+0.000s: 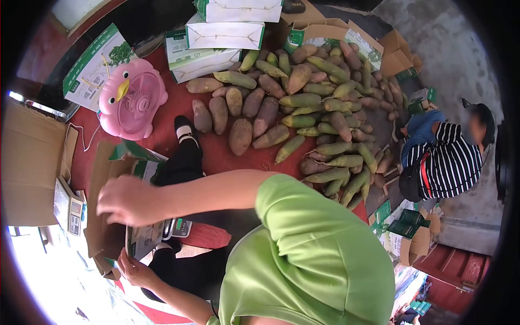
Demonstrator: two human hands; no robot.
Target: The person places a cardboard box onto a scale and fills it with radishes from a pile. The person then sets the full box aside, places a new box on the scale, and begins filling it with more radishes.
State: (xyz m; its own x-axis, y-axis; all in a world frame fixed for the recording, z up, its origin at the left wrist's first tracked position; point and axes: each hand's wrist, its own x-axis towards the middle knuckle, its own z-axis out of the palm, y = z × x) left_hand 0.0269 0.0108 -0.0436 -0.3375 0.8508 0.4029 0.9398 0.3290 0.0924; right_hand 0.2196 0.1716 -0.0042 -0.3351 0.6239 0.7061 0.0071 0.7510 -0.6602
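Observation:
An open cardboard box (98, 238) with green-and-white printed flaps stands in front of my legs. My left hand (136, 272) grips the lower edge of its printed side flap (142, 238), thumb and fingers closed on the edge. Over the box's opening is my right hand (127, 201), its fingers loosely bent and a little apart, slightly blurred, with no object visible in them. My right forearm hides part of the box. Beside the flap, a digital scale (182, 228) shows a lit green display.
Big piles of green radishes (327, 176) and reddish-brown tubers (241, 136) cover the red floor. A pink duck-shaped basin (132, 100) and stacked white cartons (225, 35) stand nearby. Another scale (68, 208) sits beyond the box. A person in a striped top (449, 160) bends near the piles.

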